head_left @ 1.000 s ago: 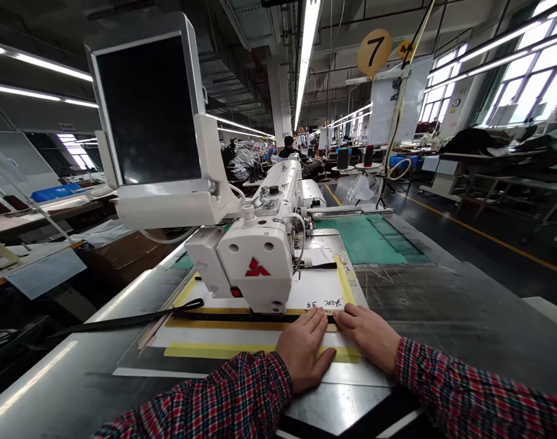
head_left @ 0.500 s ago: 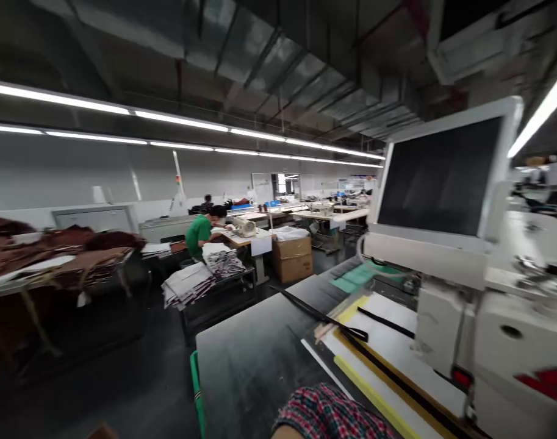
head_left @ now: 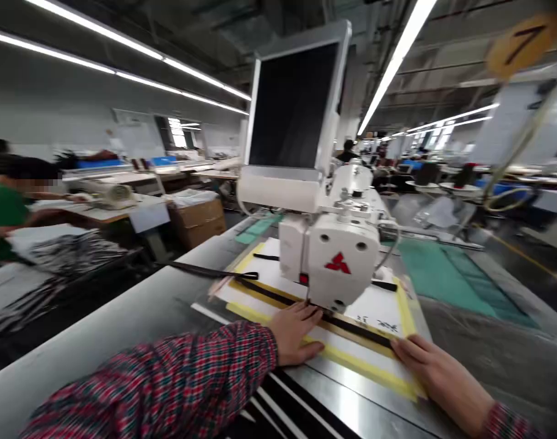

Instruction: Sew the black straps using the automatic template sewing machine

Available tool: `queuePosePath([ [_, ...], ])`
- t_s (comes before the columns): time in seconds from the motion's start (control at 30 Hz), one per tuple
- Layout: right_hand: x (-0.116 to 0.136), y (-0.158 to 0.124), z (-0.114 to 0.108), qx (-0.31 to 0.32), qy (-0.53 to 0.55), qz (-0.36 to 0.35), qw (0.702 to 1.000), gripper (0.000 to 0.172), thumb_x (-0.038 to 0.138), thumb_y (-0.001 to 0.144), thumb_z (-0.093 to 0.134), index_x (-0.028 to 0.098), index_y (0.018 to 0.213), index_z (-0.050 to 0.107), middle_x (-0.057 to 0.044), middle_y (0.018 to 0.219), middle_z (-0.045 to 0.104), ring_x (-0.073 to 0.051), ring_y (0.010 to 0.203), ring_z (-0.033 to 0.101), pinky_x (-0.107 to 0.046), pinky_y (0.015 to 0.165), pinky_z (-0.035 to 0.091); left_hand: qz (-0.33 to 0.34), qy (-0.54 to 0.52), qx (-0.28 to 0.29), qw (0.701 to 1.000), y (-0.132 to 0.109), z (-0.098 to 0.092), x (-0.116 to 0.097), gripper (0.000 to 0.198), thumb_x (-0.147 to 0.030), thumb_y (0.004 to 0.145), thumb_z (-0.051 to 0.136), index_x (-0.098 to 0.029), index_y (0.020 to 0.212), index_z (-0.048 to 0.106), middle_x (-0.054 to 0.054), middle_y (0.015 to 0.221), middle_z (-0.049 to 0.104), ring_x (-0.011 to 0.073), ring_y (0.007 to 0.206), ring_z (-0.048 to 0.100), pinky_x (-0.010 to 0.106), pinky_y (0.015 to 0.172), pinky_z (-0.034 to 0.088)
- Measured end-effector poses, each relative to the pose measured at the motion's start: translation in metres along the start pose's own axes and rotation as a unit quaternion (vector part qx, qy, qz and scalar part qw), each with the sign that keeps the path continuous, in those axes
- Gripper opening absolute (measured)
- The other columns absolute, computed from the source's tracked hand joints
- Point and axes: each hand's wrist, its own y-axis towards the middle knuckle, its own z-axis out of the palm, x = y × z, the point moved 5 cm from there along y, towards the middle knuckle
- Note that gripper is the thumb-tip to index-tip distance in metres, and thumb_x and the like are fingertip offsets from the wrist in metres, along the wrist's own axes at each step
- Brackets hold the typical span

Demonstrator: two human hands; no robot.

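Left hand (head_left: 293, 336) and right hand (head_left: 436, 366) now stand farther apart along the black strap (head_left: 360, 330) beneath the sewing machine head (head_left: 342, 259), seemingly steadying more of it; left fingers flat, cannot tell whether right fingers pinch

Tube lights (head_left: 392, 58) streak beneath a dark ceiling (head_left: 205, 24) in the workshop I view by remote camera, a grey wall (head_left: 31, 103) and bright panes (head_left: 177, 133) at left, a yellow line (head_left: 534, 261) crossing dark floor (head_left: 516, 238) at right.

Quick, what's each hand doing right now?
Left hand: open, flat, fingertips at the black strap.
Right hand: fingers bent at the strap's right end; can't tell if gripping.
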Motion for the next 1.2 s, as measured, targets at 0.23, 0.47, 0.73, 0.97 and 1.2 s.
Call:
queuePosePath([
  [0.23,0.000,0.005,-0.004,0.096,-0.017,0.021,0.995,0.031,0.010,0.091,0.029,0.003,0.109,0.053,-0.014,0.096,0.052,-0.023,0.083,0.050,-0.040,0.075,0.054,0.009,0.016,0.000,1.000,0.002,0.002,0.010,0.062,-0.054,0.085,0.043,-0.017,0.134,0.038,0.009,0.134,0.043,0.0287,0.123,0.038,0.041,0.103,0.030],
  [0.47,0.003,0.006,-0.006,0.063,-0.015,0.007,0.998,0.033,0.010,0.090,0.028,0.005,0.115,0.050,-0.012,0.092,0.053,-0.022,0.079,0.050,-0.037,0.074,0.055,0.011,0.018,-0.002,1.000,-0.001,0.000,0.015,0.064,-0.056,0.084,0.043,-0.016,0.134,0.038,0.008,0.133,0.045,0.0285,0.126,0.034,0.041,0.104,0.029],
  [0.73,0.013,0.027,0.000,0.057,-0.028,-0.009,0.998,0.035,0.008,0.091,0.021,0.004,0.111,0.050,-0.012,0.091,0.052,-0.022,0.079,0.049,-0.037,0.071,0.055,0.041,-0.005,0.002,0.999,-0.010,-0.014,0.030,0.061,-0.053,0.083,0.046,-0.016,0.131,0.042,0.009,0.136,0.040,0.0239,0.129,0.031,0.037,0.106,0.028],
  [0.97,0.023,0.045,0.003,0.061,-0.036,-0.016,0.997,0.035,0.010,0.092,0.021,0.001,0.110,0.049,-0.012,0.089,0.050,-0.021,0.075,0.046,-0.037,0.068,0.054,0.061,-0.021,0.012,0.998,-0.018,-0.021,0.047,0.060,-0.049,0.083,0.050,-0.016,0.133,0.040,0.007,0.140,0.033,0.0233,0.130,0.029,0.036,0.107,0.027],
  [1.2,0.029,0.058,0.017,0.083,-0.046,-0.011,0.995,0.031,0.005,0.088,0.028,0.002,0.112,0.047,-0.012,0.089,0.049,-0.023,0.076,0.044,-0.040,0.067,0.052,0.050,-0.032,0.000,0.998,-0.027,-0.028,0.064,0.057,-0.048,0.083,0.049,-0.019,0.132,0.041,0.005,0.139,0.035,0.0222,0.129,0.032,0.035,0.107,0.027],
])
